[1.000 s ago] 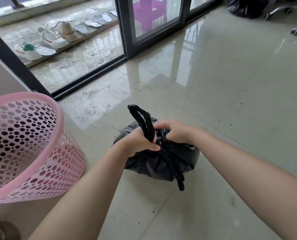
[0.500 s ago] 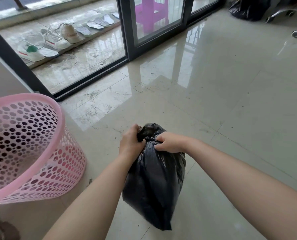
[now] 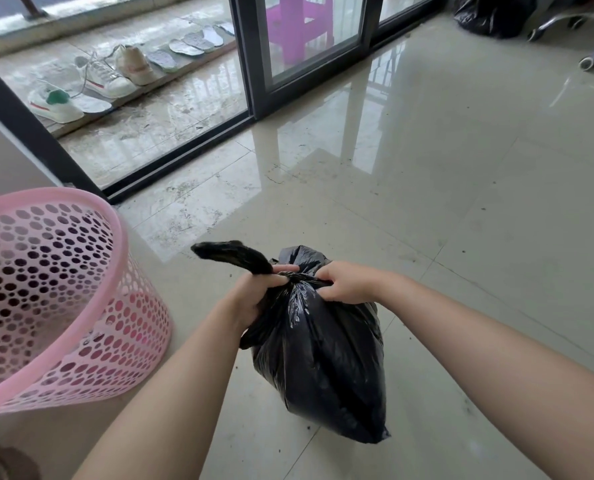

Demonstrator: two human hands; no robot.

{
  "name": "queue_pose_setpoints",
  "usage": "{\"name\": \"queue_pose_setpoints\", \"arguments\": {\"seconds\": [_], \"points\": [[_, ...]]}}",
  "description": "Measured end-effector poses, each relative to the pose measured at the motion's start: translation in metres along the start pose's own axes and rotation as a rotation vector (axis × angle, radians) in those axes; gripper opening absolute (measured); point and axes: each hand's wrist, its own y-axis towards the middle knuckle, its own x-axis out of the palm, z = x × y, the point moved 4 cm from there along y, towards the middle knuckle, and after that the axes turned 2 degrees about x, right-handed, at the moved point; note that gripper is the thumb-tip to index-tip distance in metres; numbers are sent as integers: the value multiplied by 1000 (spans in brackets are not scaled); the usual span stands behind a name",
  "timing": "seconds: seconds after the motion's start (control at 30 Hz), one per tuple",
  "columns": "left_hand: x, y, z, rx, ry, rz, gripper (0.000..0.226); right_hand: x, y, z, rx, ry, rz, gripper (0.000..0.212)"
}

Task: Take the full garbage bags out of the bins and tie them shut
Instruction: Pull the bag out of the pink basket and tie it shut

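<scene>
Tying is under way: black garbage bag hangs out of the pink perforated bin above the floor, left hand gripping one twisted tail, right hand pinching the gathered neck, knot seemingly unfinished.

1. The black garbage bag is up off the floor now — a second ago it sat squat on the tiles.
2. A twisted tail now pokes leftward out of the left hand — half a second ago it was tucked away.
</scene>
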Motion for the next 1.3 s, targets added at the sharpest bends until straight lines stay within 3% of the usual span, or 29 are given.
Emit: {"name": "queue_pose_setpoints", "arguments": {"seconds": [0.1, 0.23, 0.43, 0.57, 0.63, 0.73, 0.87, 1.03, 1.1, 1.13, 1.2, 1.23, 1.3], "points": [[-6, 0, -3, -13, -82, -92, 36, 0, 2, 2, -1, -8, -14, 9], [-7, 2, -5, -11, -110, -71, 32, -4, 3, 1, 5, 35, -31, 7], [-7, 6, -1, 130, 40, 251, 32, 1, 7, -5, 6, -41, -15, 33], [0, 7, 3, 242, -19, 415, 25, 0, 8, -5, 12, 16, 41, 14], [11, 6, 3, 269, -114, 309, 37, -2, 8, -7, 4, 25, 55, 13], [18, 4, -1, 291, -162, 168, 32, 0, 8, -5, 16, -36, 49, 19], [10, 6, -8, 343, -93, 133, 27, 6, 5, 1, 7, -29, -5, 16], [-6, 7, -33, 121, -237, 66, 41, 8, -5, 6, 72, 88, -215, 31], [-10, 9, -43, -11, -139, 95, 41, 0, -3, 5, 59, 103, -129, 23], [-11, 8, -43, -36, -73, 119, 37, -7, -1, 4, 38, 61, 0, 23], [-15, 12, -38, 84, -35, 122, 36, -18, 4, 2, -3, 32, 247, 28], [-17, 15, -35, 190, -50, 109, 43, -19, 6, 0, -25, 87, 285, 35], [-16, 8, -28, 350, -79, 94, 54, -10, 9, -4, -65, 147, 195, 47]]}}
